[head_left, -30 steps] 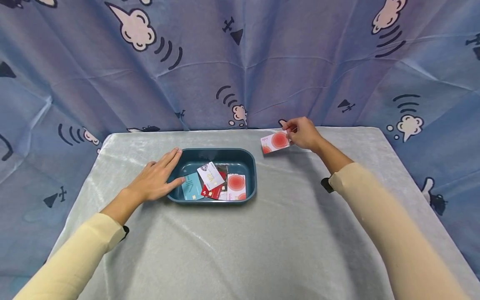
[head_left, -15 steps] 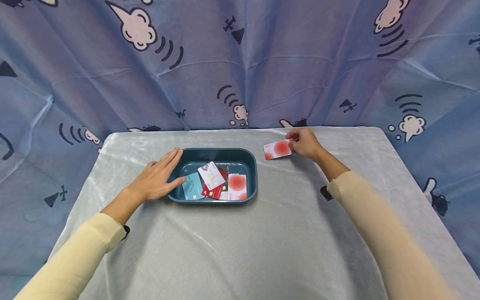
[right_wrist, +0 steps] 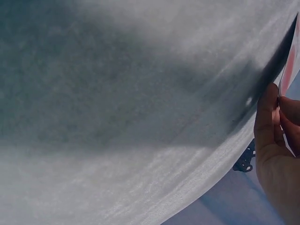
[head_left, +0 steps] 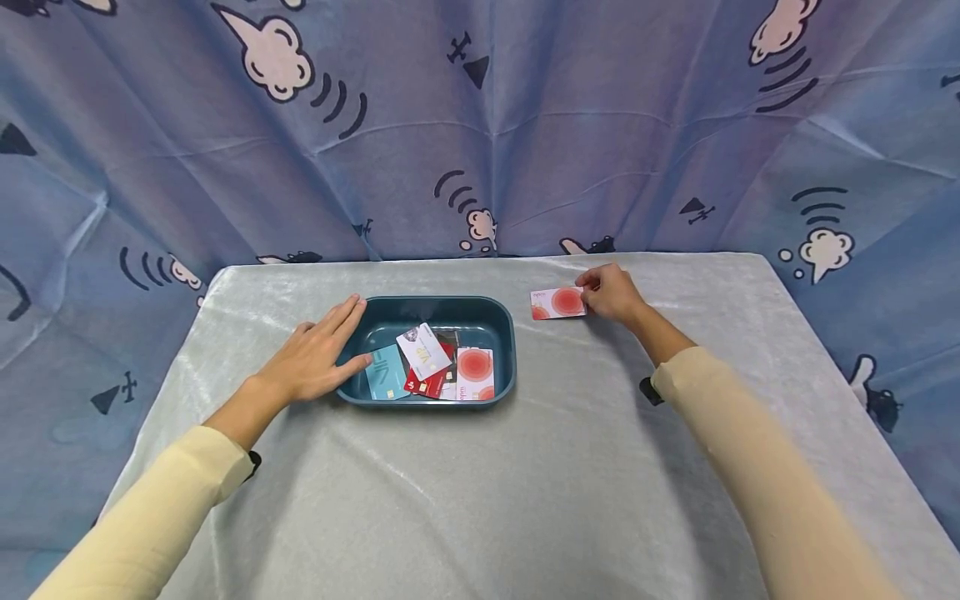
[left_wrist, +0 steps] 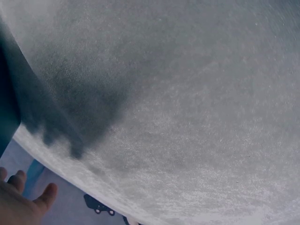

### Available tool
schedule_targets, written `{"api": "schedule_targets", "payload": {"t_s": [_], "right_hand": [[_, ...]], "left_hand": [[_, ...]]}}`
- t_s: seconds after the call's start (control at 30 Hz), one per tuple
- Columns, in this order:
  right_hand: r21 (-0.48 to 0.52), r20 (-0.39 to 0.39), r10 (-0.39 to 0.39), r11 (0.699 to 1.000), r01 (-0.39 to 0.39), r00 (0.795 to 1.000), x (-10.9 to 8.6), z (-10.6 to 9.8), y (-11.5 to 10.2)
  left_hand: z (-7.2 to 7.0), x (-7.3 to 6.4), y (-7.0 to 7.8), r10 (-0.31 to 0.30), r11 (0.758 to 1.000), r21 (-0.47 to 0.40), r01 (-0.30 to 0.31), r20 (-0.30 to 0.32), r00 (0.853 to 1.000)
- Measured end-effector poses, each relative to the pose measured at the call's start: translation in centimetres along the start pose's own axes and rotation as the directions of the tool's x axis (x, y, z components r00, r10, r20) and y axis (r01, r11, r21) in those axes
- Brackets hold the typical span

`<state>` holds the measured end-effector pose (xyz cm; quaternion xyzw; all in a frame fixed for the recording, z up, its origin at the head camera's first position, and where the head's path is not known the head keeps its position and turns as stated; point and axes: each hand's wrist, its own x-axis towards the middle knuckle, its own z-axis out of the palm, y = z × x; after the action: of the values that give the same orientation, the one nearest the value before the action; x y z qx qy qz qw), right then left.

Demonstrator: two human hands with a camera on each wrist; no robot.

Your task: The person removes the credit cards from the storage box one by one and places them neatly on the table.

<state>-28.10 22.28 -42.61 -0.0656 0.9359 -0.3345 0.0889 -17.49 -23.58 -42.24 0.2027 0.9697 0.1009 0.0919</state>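
Observation:
A pink-and-white card with red circles point(head_left: 557, 303) is pinched by its right end between the thumb and fingers of my right hand point(head_left: 611, 293), to the right of the bin. In the right wrist view the card point(right_wrist: 290, 65) is seen nearly edge-on between the fingertips. My left hand point(head_left: 307, 358) rests with straight fingers on the left rim of a dark teal plastic bin point(head_left: 507, 333). Inside the bin lie a teal card point(head_left: 387, 373), a white VIP card point(head_left: 423, 350), a red card point(head_left: 429, 385) and another pink-and-white card point(head_left: 475, 375), partly overlapping.
A pale grey velvety cloth point(head_left: 480, 492) covers the table. Behind the table's far edge hangs a blue-purple curtain point(head_left: 585, 108) with cartoon prints.
My right hand has moved slightly down and to the right with the pink-and-white card, which has turned more level. The left hand and the bin keep their places.

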Motion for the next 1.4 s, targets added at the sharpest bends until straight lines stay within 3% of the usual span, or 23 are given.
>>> {"api": "schedule_targets", "payload": {"t_s": [0.37,0.73,0.97,1.17,1.4], "right_hand": [[-0.017,0.082,0.048,0.999,-0.047,0.995,0.0,0.0,0.3],[-0.01,0.086,-0.007,1.0,0.008,0.996,0.0,-0.8,-0.3],[0.015,0.064,-0.128,0.992,0.128,0.99,0.0,-1.2,-2.8],[0.097,0.102,-0.165,0.983,0.155,0.981,-0.5,-0.8,-6.3],[0.16,0.187,-0.259,0.96,0.231,0.948,-1.0,0.8,-9.8]], "left_hand": [[0.2,0.1,-0.1,0.01,1.0,0.005,-0.01,-0.01,1.0],[0.2,-0.1,-0.3,0.008,1.0,0.001,-0.008,-0.005,1.0],[0.1,0.0,-0.3,0.017,1.0,0.002,-0.017,-0.012,1.0],[0.1,0.0,-0.3,0.018,1.0,0.005,-0.018,-0.014,1.0],[0.2,0.1,-0.4,0.017,1.0,0.007,-0.017,-0.015,1.0]]}}
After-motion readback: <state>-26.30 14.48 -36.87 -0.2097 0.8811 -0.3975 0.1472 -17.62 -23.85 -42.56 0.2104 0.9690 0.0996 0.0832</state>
